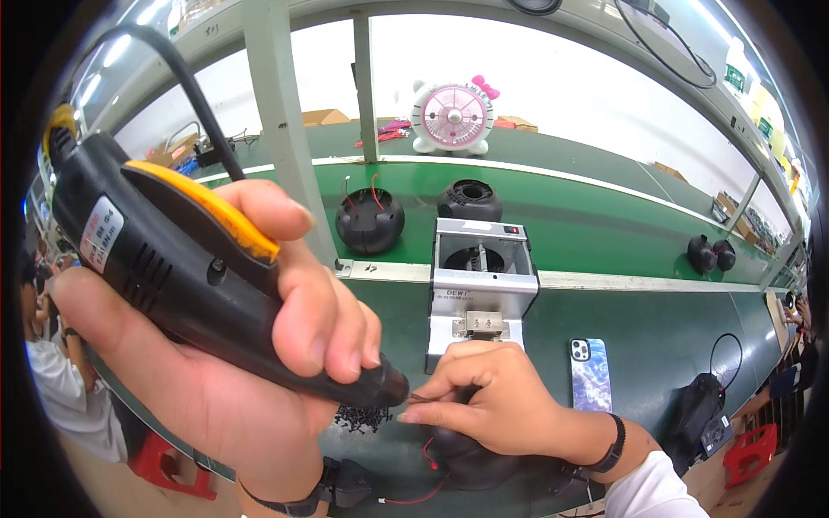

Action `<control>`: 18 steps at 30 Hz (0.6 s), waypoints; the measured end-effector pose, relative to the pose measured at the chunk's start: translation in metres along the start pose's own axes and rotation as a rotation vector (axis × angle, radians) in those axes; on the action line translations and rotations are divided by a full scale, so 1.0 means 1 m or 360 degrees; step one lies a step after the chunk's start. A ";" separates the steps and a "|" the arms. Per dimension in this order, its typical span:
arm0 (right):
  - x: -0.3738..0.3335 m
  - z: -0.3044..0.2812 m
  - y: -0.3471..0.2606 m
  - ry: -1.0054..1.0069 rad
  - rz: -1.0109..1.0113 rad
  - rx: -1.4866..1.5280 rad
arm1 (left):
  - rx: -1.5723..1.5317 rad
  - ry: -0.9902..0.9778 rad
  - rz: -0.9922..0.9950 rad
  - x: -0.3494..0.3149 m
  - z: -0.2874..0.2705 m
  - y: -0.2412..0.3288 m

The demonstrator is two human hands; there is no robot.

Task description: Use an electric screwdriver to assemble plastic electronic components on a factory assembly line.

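Note:
My left hand [233,345] is wrapped round a black electric screwdriver [173,259] with a yellow lever, its nose slanting down to the right. At that nose, the thumb and fingers of my right hand [492,397] pinch the thin screwdriver bit [415,399]; whether a screw is there too is too small to tell. Under my right hand sits a round black housing [471,453], partly hidden, with red wires [414,500] trailing from it. A pile of small black screws [364,418] lies on the bench below the screwdriver's nose.
A silver screw feeder [484,283] stands just beyond my right hand, with a phone [591,375] to its right. Black round housings [370,221] rest on the green conveyor [570,224]. A white and pink fan [453,116] stands farther back. A metal post [281,121] rises at left.

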State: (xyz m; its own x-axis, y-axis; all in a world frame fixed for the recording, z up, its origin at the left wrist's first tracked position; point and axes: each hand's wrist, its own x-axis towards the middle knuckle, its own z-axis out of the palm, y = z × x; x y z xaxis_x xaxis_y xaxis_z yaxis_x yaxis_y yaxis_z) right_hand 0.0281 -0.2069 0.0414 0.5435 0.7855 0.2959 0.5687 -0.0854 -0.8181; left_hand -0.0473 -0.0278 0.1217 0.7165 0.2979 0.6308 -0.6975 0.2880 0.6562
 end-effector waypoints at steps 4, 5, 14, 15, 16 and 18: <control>-0.001 -0.002 0.000 0.0039 -0.0017 0.0027 | 0.0088 0.0039 0.0024 -0.001 -0.003 0.002; -0.001 -0.002 -0.002 0.0054 -0.0026 -0.0007 | 0.0079 0.0007 0.0025 -0.002 -0.005 0.004; -0.005 -0.002 -0.002 0.0097 -0.0014 -0.0101 | -0.0188 0.0015 0.0067 -0.002 -0.011 -0.010; -0.005 -0.001 -0.003 0.0099 -0.0020 -0.0098 | -0.0491 -0.0013 0.0083 -0.001 -0.015 -0.013; -0.004 0.001 -0.004 0.0091 -0.0038 -0.0098 | -0.0485 -0.0017 0.0086 -0.007 -0.016 -0.011; -0.006 -0.002 -0.001 0.0105 -0.0034 -0.0110 | 0.0111 0.0052 0.0058 -0.006 0.006 -0.002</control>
State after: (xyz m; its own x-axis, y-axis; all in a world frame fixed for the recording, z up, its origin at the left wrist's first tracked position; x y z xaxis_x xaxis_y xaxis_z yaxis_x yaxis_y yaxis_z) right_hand 0.0252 -0.2123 0.0416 0.5690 0.7456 0.3469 0.6207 -0.1126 -0.7760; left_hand -0.0506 -0.0356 0.1190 0.6889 0.3369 0.6418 -0.7198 0.2128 0.6608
